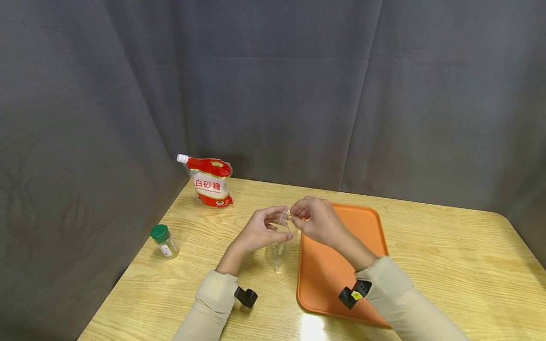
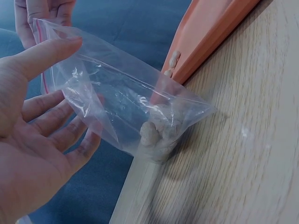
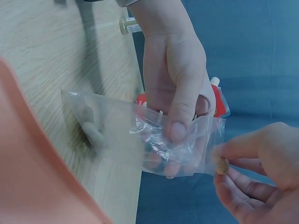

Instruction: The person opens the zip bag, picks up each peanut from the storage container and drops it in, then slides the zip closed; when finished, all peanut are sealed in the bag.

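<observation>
My left hand (image 1: 261, 230) grips a clear zip bag (image 2: 119, 79) near its mouth, thumb on one side and fingers on the other. Several peanuts (image 2: 150, 134) lie in the bag's lower corner, close over the wooden table. Right at the bag's mouth, my right hand (image 1: 317, 219) pinches a single peanut (image 3: 222, 165) between thumb and fingertips. In the head view the hands nearly meet, beside the left edge of an orange tray (image 1: 328, 279). More peanuts (image 2: 174, 59) show on that tray in the left wrist view.
A red and white sugar pouch (image 1: 210, 183) with a white cap stands at the table's back left. Nearer, by the left edge, is a small spice jar (image 1: 165, 242) with a green lid. Grey curtains (image 1: 273, 94) hang behind and beside the table (image 1: 448, 265).
</observation>
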{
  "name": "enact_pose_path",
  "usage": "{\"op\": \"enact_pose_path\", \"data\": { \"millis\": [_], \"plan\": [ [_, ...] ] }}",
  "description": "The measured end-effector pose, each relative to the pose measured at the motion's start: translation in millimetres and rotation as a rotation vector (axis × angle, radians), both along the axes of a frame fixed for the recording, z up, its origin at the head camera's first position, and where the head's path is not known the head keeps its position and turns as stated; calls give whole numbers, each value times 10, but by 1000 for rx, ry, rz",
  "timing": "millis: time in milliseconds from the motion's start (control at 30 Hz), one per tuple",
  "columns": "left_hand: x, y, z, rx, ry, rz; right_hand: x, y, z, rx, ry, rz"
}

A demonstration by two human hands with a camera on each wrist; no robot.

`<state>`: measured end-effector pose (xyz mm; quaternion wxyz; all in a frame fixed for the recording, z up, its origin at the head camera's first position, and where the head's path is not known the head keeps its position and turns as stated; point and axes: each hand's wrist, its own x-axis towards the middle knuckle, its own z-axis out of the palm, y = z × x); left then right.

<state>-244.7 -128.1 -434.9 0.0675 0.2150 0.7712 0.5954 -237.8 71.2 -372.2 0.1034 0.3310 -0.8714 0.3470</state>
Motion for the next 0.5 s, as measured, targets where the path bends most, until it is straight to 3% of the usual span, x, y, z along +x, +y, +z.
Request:
{"op": "enact_pose_path", "data": {
  "millis": [100,167,233,333,500],
  "plan": [
    [83,5,141,-8,6,2,-3,-10,-6,-13,6,-4],
    [79,5,144,-10,7,3,-5,-14,-17,-23,13,-5],
    [62,2,109,-5,16,10,-9,-19,-33,-32,25,-9],
    [-17,-9,-29,-7,10,18,-11,-21,-53,-37,35,-12],
    [-18,-12,-51,11,15,7,-35,22,-29,-49,13,-17]
  ]
}}
